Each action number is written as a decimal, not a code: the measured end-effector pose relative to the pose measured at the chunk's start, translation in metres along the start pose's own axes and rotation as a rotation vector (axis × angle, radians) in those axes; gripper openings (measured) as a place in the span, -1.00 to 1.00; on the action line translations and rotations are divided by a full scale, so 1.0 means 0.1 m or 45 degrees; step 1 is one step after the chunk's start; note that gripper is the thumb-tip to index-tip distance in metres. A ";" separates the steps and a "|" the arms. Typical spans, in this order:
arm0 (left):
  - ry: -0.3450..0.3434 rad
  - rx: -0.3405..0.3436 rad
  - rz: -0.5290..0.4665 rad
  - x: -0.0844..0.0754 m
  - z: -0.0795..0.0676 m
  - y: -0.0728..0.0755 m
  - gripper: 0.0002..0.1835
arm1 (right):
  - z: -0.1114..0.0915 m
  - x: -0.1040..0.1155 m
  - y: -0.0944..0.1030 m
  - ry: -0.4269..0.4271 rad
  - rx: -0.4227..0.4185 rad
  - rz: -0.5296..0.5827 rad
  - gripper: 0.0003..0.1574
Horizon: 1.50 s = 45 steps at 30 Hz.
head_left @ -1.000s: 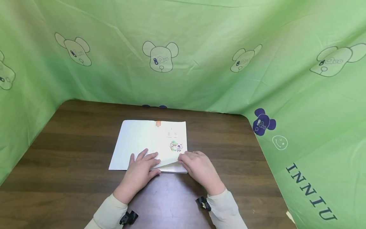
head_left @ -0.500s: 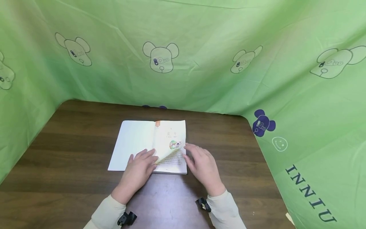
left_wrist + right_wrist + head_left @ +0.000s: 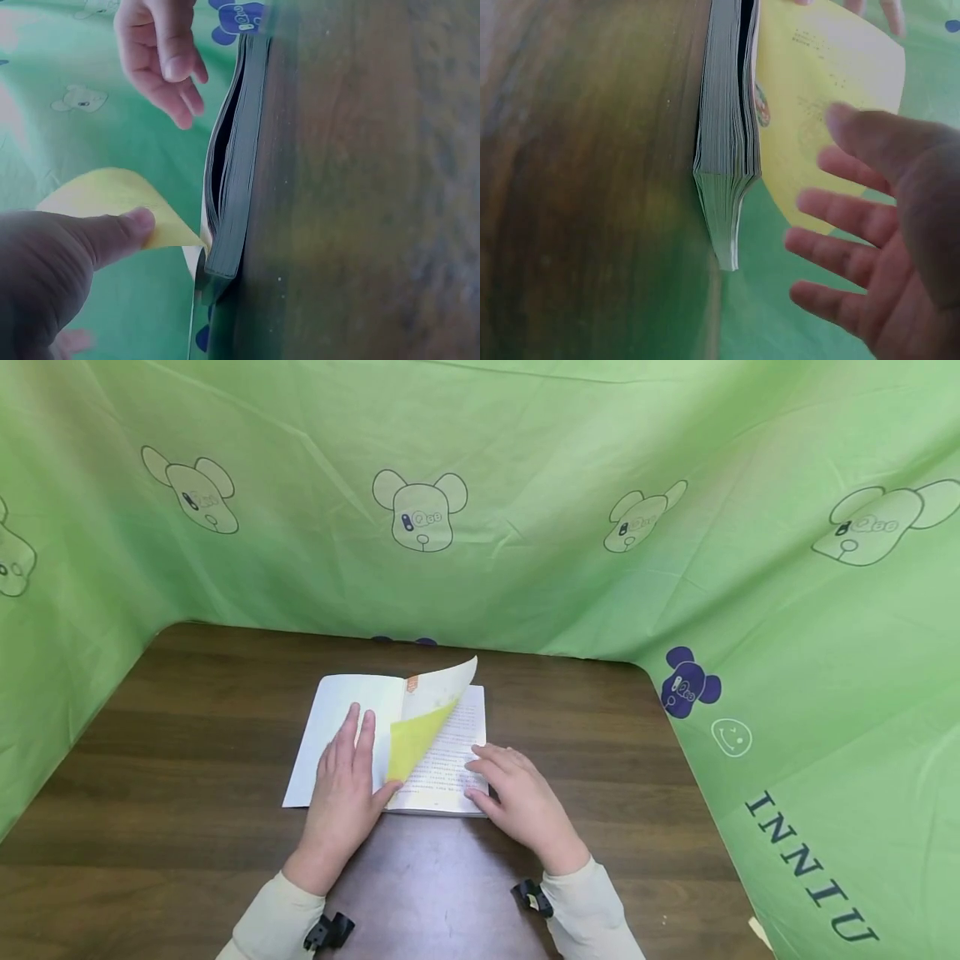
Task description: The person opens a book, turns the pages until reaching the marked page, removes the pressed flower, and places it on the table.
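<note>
An open book (image 3: 450, 768) lies on the table. One leaf (image 3: 416, 739) is lifted from its right side, bent toward the spine, its yellow back showing and its far corner raised. My left hand (image 3: 341, 802) lies over the white left side with straight fingers, the thumb against the leaf's near edge. In the left wrist view the thumb (image 3: 120, 236) touches the yellow side. My right hand (image 3: 525, 797) is at the book's right edge, fingers loosely bent, nothing held. The right wrist view shows its spread fingers (image 3: 840, 214) apart from the thick page block (image 3: 727, 112).
The brown wooden table (image 3: 225, 718) surrounds the book. A green cloth (image 3: 300, 568) with bear-head prints hangs behind and at both sides. Black wrist cameras are strapped at both pale sleeves (image 3: 281, 910). A small pale scrap (image 3: 761, 932) is at the right table edge.
The leaf has lifted off the right side and swung leftward, uncovering a page of text. My right hand has let go of it. My left hand's fingers have straightened and shifted left.
</note>
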<state>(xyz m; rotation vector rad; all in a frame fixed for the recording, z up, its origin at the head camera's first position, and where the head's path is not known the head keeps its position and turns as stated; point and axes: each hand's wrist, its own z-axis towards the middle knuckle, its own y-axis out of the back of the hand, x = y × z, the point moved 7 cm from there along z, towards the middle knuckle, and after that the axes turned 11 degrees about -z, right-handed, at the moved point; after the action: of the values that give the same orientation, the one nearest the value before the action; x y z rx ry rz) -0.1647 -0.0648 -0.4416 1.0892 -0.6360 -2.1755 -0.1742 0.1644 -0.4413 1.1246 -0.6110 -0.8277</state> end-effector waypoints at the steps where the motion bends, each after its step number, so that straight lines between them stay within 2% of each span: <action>1: -0.028 -0.030 0.021 -0.01 0.00 0.02 0.42 | 0.00 0.01 -0.02 0.022 0.039 0.007 -0.54; 4: -0.088 -0.088 0.092 -0.03 0.00 0.06 0.47 | -0.02 0.04 -0.09 0.056 0.164 0.018 -0.44; 6: -0.100 -0.094 0.128 -0.03 0.00 0.07 0.47 | -0.04 0.04 -0.13 0.058 0.232 0.021 -0.35; 9: -0.092 -0.075 0.163 -0.04 0.00 0.09 0.43 | -0.06 0.05 -0.15 0.046 0.300 0.037 -0.26; 12: -0.057 -0.022 0.172 -0.03 -0.01 0.08 0.37 | -0.08 0.05 -0.16 0.038 0.336 0.049 -0.20; 19: 0.018 0.110 0.156 -0.01 -0.01 0.05 0.20 | -0.09 0.05 -0.19 0.027 0.378 0.050 -0.18; 26: 0.055 0.246 0.148 0.04 -0.02 -0.05 -0.16 | -0.11 0.03 -0.21 0.015 0.409 0.036 -0.21; 30: 0.067 0.323 0.162 0.08 -0.04 -0.11 -0.25 | -0.10 0.04 -0.20 0.016 0.408 0.037 -0.22; 36: 0.103 0.457 0.113 0.10 -0.10 -0.20 -0.36 | -0.10 0.04 -0.20 0.012 0.399 0.017 -0.25; 41: 0.133 0.517 0.099 0.11 -0.14 -0.24 -0.47 | -0.09 0.04 -0.21 0.004 0.391 -0.002 -0.28; 45: 0.182 0.552 0.095 0.14 -0.15 -0.25 -0.48 | -0.09 0.04 -0.20 0.005 0.387 -0.008 -0.29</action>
<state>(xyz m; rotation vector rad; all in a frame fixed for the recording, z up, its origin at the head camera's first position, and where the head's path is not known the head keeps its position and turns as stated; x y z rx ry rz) -0.1666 -0.0595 -0.4733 1.4001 -1.0958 -1.9204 -0.1705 0.1617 -0.4632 1.4035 -0.7474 -0.7532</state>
